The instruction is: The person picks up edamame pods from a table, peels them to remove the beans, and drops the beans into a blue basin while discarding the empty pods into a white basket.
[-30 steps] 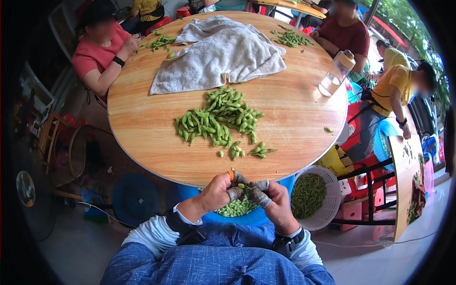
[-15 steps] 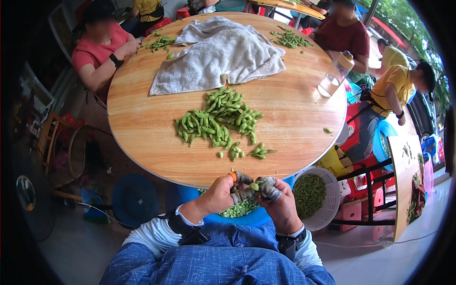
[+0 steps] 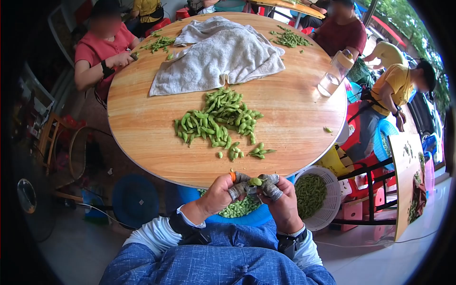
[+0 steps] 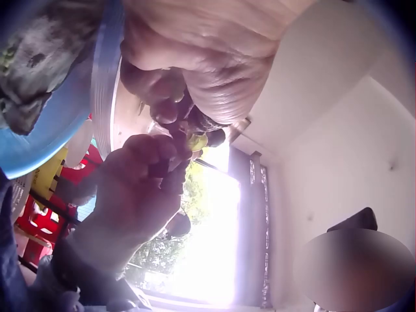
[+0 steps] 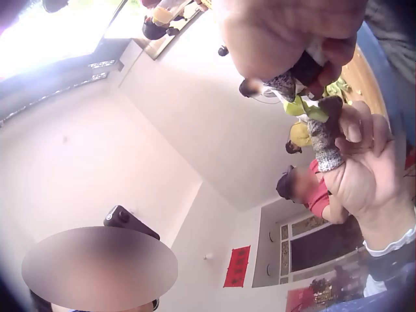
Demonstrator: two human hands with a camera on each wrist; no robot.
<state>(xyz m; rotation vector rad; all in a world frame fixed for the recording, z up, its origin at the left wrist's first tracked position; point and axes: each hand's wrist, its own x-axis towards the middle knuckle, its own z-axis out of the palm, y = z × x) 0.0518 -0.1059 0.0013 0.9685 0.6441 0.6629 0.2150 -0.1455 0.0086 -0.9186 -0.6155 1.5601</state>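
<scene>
Both hands meet over the blue basin (image 3: pixel 223 216), just off the table's near edge. The left hand (image 3: pixel 217 195), with grey wraps on thumb and finger and an orange band, pinches one end of a green pod (image 3: pixel 255 182). On its other side the right hand (image 3: pixel 281 199) pinches the pod between wrapped thumb and finger. In the right wrist view the pod (image 5: pixel 305 109) looks bent between the wrapped fingertips. Shelled green beans (image 3: pixel 240 207) lie in the basin below. A pile of pods (image 3: pixel 218 118) rests on the table beyond the hands.
A grey towel (image 3: pixel 223 54) lies across the round table (image 3: pixel 142 128). A clear bottle (image 3: pixel 335 73) stands at its right edge. The white basket (image 3: pixel 334 192) of pods is right of the hands, a dark blue tub (image 3: pixel 135 199) at the left. Other people sit around.
The hands have shifted slightly, and the pod between the fingertips now lies more level and shows more. The person at the left has moved their hands; the pile on the table looks the same.
</scene>
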